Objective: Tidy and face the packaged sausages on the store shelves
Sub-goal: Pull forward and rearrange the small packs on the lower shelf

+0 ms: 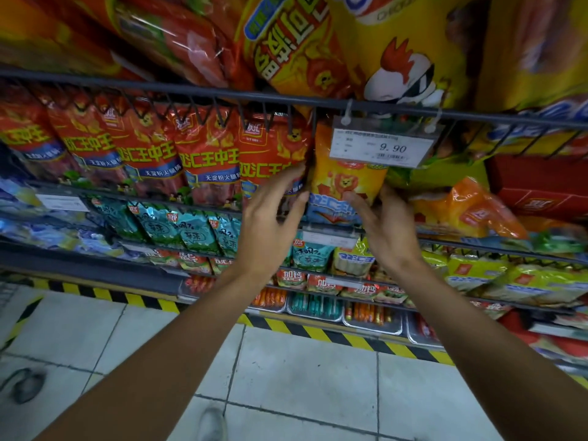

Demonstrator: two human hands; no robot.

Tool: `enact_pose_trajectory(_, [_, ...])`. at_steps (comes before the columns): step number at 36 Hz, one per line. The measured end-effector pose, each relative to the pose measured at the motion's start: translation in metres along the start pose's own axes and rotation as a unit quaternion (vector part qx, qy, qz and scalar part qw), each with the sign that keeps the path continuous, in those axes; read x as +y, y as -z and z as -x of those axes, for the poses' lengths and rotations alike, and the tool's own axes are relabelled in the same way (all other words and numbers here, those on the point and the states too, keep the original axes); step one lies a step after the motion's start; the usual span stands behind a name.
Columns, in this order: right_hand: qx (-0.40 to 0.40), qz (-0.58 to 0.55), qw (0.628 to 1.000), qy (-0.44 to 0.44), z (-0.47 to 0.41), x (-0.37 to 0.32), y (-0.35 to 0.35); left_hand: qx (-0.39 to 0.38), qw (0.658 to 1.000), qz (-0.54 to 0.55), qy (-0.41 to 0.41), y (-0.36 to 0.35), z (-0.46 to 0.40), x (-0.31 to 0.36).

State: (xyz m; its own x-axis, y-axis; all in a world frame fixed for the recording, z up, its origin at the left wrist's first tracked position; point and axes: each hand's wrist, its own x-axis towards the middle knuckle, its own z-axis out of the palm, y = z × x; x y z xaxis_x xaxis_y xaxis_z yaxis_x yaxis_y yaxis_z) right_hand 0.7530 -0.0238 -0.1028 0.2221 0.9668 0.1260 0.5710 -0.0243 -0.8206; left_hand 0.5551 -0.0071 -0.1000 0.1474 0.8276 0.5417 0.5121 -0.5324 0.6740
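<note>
Presently the upright orange sausage pack [345, 186], just below the price tag [381, 147], stands between both hands: right hand [386, 227] grips its lower edge, left hand [270, 224] fingers spread, touching its side.

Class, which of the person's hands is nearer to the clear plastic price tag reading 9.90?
Right. The right hand is just below the clear plastic price tag, beside the orange lion packet; the left hand is farther down-left.
</note>
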Motion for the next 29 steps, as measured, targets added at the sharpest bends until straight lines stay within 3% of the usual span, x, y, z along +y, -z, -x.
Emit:
enact_pose_trajectory(2, [-0.006, -0.004, 1.0, 0.003, 0.0, 0.0, -0.001, -0.028, 0.989, -0.104, -0.099, 0.002, 0.005, -0.014])
enact_pose_trajectory(5, [-0.044, -0.02, 0.999, -0.01, 0.001, -0.001, -0.003, -0.116, 0.962, -0.224, -0.104, 0.004, 0.01, -0.03])
enact_pose_trajectory(9, [-0.049, -0.045, 0.997, -0.027, 0.0, -0.004, -0.006, -0.131, 0.924, -0.335, -0.128, 0.007, 0.009, -0.043])
enact_pose_trajectory(19, [0.03, -0.091, 0.995, -0.01, 0.005, -0.001, -0.016, -0.11, 0.937, -0.314, -0.107, -0.001, 0.009, -0.05])
enact_pose_trajectory(23, [0.105, -0.132, 0.986, 0.009, 0.005, -0.005, -0.015, -0.099, 0.949, -0.276, -0.111, 0.001, 0.01, -0.052])
enact_pose_trajectory(29, [0.043, -0.032, 0.998, 0.038, -0.006, -0.015, -0.008, -0.099, 0.954, -0.258, -0.12, 0.005, 0.008, -0.053])
